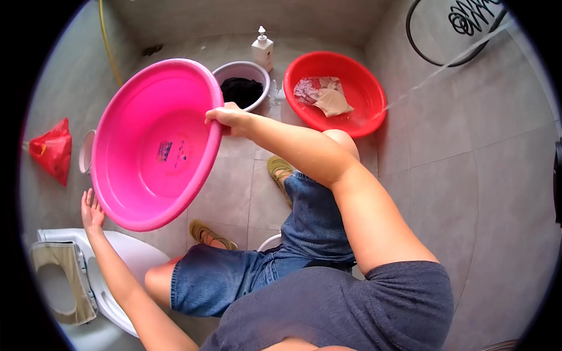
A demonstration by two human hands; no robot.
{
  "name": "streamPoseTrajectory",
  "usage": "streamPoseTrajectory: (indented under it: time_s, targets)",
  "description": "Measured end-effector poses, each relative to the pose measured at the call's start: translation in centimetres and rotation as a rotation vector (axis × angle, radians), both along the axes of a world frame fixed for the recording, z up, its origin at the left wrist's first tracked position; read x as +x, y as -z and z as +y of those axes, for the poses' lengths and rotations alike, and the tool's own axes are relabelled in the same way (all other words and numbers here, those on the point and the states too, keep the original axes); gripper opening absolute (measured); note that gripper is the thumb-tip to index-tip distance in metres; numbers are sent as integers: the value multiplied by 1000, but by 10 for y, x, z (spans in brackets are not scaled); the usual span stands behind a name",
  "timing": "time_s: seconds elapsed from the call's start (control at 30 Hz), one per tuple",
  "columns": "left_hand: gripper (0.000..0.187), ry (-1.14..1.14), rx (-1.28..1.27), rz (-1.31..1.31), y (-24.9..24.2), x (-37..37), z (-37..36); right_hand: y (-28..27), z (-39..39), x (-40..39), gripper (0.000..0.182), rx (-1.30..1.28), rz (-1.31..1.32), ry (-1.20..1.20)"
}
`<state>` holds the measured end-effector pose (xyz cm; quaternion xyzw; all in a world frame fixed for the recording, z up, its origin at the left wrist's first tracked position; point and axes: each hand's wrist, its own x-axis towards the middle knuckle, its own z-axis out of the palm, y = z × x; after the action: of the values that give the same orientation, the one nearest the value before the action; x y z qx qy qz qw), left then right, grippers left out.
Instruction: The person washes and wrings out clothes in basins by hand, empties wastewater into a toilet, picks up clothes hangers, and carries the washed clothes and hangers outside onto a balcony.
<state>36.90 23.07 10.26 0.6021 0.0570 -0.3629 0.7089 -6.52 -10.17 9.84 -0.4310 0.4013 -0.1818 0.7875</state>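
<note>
A large pink basin (155, 143) is tilted up in the air at the left, its inside facing me; no water shows in it. My right hand (229, 119) grips its right rim, thumb over the edge. Below its lower left rim is my left hand (92, 210), fingers spread, palm up, close to the basin; whether it touches is unclear. On the floor beyond, a red basin (374, 111) holds pale cloths (332, 100) and a thin stream of water reaches its right side. Beside it, a smaller grey basin (249, 67) contains dark cloth (241, 92).
A white pump bottle (263, 52) stands behind the basins. At the lower left is a white toilet (132, 251) with a beige seat cover (85, 281). A red bag (54, 151) hangs at the left wall, and a black coiled hose (465, 23) at the upper right.
</note>
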Motion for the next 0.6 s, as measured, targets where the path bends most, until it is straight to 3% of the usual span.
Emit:
streamPoseTrajectory:
  time_s: [0.1, 0.2, 0.23, 0.4, 0.47, 0.53, 0.6]
  targets:
    - [46, -78, -3, 31, 21, 1, -15, -6, -9, -10, 7, 15, -42, 45]
    - [47, 155, -228, 38, 58, 9, -41, -23, -14, -27, 7, 71, -86, 158]
    - [44, 116, -174, 94, 67, 2, -52, -29, -14, -36, 13, 122, -134, 192]
    - [28, 251, -117, 73, 82, -99, -168, -78, 23, -112, 22, 391, -390, 499]
    - [23, 510, -172, 36, 94, -140, -207, -93, 39, -154, 22, 376, -477, 575]
    - [18, 630, -137, -75, 78, -211, -224, -78, 33, -202, 19, 292, -511, 681]
    - [15, 734, -10, -78, 94, -253, -252, -58, 32, -256, 16, 369, -579, 551]
